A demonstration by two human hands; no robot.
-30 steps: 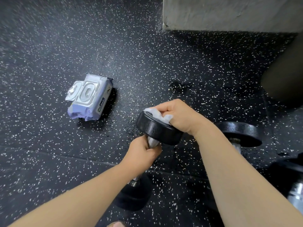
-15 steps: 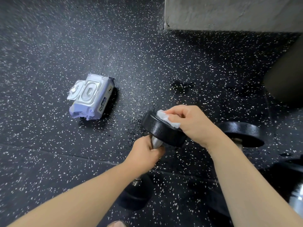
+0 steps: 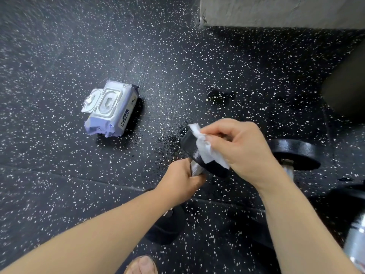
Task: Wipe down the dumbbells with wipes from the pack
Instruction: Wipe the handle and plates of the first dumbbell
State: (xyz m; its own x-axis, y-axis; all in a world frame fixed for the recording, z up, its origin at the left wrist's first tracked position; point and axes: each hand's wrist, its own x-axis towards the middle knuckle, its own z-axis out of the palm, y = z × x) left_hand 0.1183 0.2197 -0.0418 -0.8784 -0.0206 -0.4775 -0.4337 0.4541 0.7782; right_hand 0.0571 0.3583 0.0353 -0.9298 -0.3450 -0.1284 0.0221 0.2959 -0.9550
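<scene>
White wet wipe (image 3: 205,153) was pinched in the right hand (image 3: 243,151) against the black round-ended dumbbell (image 3: 188,144). Left hand (image 3: 177,180) gripped its silver handle (image 3: 196,169). Purple wipe pack (image 3: 110,109) lay on the speckled floor (image 3: 59,175).

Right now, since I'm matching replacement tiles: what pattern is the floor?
Black floor with white speckles, seen in the head view.

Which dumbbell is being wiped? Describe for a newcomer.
On the speckled floor, below the grey concrete block and right of the wipes pack, is a tilted dumbbell. Unlike the neighbouring dumbbell at right, the left hand grips its chrome handle and the right hand holds a white wipe on its upper head.
</scene>
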